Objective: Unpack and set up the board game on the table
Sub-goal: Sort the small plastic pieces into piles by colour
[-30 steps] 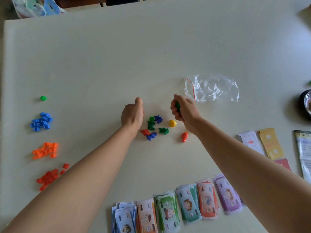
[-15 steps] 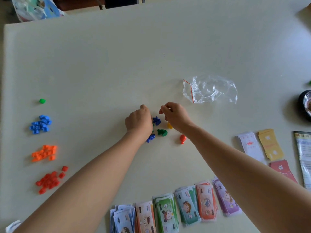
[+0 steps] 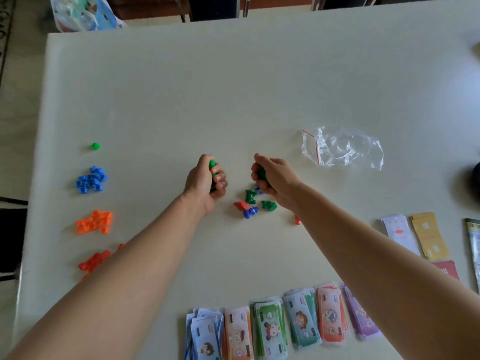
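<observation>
Both hands worked at the middle of the desk (image 3: 259, 87). The left hand (image 3: 205, 181) was curled round green pieces (image 3: 212, 167), and the right hand (image 3: 275, 178) was curled round another green piece (image 3: 261, 174). Between them lay the mixed pile of tokens (image 3: 250, 203). It seemed best to gather every green one first, fists kept closed, then carry them to the lone green piece (image 3: 95, 146) near the desk's left edge. Half a second earlier the hands had crowded together over the pile; now they had drawn apart.

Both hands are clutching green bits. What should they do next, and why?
Probably pick up the two loose green figures between them: left hand and right hand both grip green pieces, and the blue pile and orange pile show sorting by colour.
</observation>
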Action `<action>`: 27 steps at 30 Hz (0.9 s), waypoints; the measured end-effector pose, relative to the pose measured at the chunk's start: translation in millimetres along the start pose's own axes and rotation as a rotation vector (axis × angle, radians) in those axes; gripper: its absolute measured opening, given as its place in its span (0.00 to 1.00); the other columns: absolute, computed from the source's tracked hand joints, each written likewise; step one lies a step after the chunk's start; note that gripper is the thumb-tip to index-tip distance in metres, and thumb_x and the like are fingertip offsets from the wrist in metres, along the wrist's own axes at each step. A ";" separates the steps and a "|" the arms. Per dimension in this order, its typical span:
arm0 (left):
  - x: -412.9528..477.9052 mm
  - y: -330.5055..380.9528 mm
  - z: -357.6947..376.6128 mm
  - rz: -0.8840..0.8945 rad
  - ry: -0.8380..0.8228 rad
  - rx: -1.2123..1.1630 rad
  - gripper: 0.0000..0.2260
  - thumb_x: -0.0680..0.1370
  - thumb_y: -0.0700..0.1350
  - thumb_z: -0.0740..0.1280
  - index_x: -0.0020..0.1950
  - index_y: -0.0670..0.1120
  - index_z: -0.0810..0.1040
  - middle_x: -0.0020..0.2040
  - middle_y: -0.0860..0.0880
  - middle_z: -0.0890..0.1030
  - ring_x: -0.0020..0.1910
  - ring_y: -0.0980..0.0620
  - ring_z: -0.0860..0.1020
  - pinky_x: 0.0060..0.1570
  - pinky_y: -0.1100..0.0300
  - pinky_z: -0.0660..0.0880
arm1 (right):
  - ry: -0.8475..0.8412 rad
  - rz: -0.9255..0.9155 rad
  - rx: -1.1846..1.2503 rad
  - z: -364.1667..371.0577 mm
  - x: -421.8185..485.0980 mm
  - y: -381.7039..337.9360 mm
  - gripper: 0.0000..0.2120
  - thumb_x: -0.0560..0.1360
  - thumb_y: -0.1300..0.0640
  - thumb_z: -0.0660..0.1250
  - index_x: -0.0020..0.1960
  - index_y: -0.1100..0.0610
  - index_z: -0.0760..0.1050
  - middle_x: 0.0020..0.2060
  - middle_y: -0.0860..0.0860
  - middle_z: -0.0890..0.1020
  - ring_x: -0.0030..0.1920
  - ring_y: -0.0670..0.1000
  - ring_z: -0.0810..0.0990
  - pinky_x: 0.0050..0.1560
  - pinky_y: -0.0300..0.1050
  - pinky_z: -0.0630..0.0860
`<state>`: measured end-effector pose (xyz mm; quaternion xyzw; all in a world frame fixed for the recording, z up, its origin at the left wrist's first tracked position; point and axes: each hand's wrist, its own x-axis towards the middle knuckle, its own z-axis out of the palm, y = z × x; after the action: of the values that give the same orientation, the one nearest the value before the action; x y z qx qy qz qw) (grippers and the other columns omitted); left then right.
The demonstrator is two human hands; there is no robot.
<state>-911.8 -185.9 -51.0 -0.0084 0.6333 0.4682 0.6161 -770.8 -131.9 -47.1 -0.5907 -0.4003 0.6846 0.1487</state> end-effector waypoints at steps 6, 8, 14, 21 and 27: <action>-12.4 20.7 -57.0 0.004 -0.039 0.088 0.15 0.81 0.52 0.58 0.39 0.47 0.74 0.24 0.53 0.66 0.20 0.55 0.61 0.21 0.65 0.56 | -0.106 0.034 0.008 65.9 -5.9 -11.1 0.08 0.79 0.61 0.62 0.53 0.64 0.77 0.34 0.54 0.75 0.30 0.47 0.70 0.25 0.34 0.66; -13.6 31.3 -80.4 0.039 -0.001 0.144 0.12 0.79 0.46 0.56 0.40 0.46 0.75 0.27 0.51 0.71 0.22 0.55 0.65 0.22 0.65 0.58 | -0.112 0.026 -0.027 92.7 -2.5 -13.0 0.10 0.78 0.62 0.63 0.56 0.66 0.77 0.35 0.53 0.75 0.32 0.48 0.71 0.29 0.35 0.67; 4.2 62.6 -147.1 0.247 0.235 0.389 0.12 0.79 0.41 0.55 0.38 0.46 0.74 0.33 0.49 0.74 0.30 0.52 0.69 0.29 0.62 0.64 | -0.067 -0.111 -0.286 174.0 14.6 -15.3 0.13 0.77 0.66 0.56 0.48 0.59 0.80 0.34 0.50 0.75 0.32 0.47 0.71 0.34 0.38 0.68; 41.4 103.0 -201.5 0.576 0.415 0.950 0.11 0.82 0.41 0.55 0.59 0.38 0.74 0.58 0.42 0.77 0.59 0.43 0.74 0.54 0.55 0.67 | 0.005 -0.394 -0.590 242.2 56.6 -31.8 0.16 0.78 0.66 0.53 0.53 0.57 0.79 0.45 0.51 0.77 0.31 0.45 0.70 0.23 0.28 0.63; 81.3 131.0 -222.6 0.813 0.482 1.182 0.07 0.81 0.38 0.56 0.55 0.38 0.71 0.55 0.39 0.73 0.53 0.41 0.72 0.46 0.57 0.65 | 0.071 -0.664 -0.708 290.3 96.4 -40.9 0.14 0.75 0.70 0.56 0.52 0.61 0.78 0.51 0.58 0.76 0.50 0.56 0.76 0.47 0.40 0.70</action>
<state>-1180.3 -200.7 -82.7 0.4553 0.8494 0.2261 0.1413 -1076.1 -148.8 -89.3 -0.4684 -0.7702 0.4011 0.1626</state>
